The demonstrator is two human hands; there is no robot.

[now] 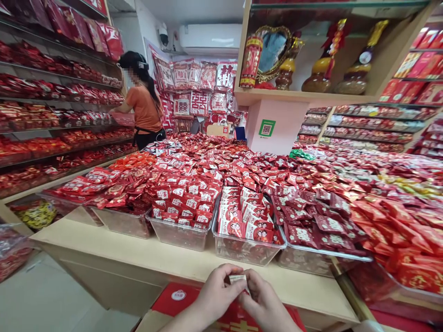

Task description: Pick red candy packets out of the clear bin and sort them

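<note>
Between the fingertips of my left hand and my right hand is a small white-and-red packet. Both hands are closed on it, and the fingers hide most of it. They are above a red box or bag with a round white label, just in front of the counter edge. Beyond the hands stands a clear plastic bin filled with red-and-white wrapped packets, some standing in rows.
More clear bins of red packets and maroon packets line the pale wooden counter. An open cardboard box is at the bottom. A person in an orange top stands by the left shelves. A raised shelf holds bottles.
</note>
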